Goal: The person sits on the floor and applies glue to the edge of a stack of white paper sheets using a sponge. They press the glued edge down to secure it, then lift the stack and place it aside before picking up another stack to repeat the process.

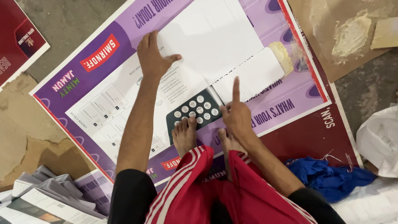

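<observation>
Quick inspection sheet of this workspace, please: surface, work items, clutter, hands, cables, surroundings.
Surface: purple poster laid flat over a red sheet on a concrete floor.
Job's things: white printed sheets, partly folded, on the poster.
Clutter: blue cloth, paper stack, cardboard smeared with paste.
Grips: left hand pressed flat on the sheets; right hand on them, forefinger extended; both empty.
Cables: nothing seen.
Surroundings: white bag; bare feet on the sheets' edge.

A printing or paper workshop is suggested by a rough concrete floor (pixel 70 20) covered with large printed posters (pixel 290 99), cardboard (pixel 340 37) and stacked printed sheets (pixel 49 199).
</observation>
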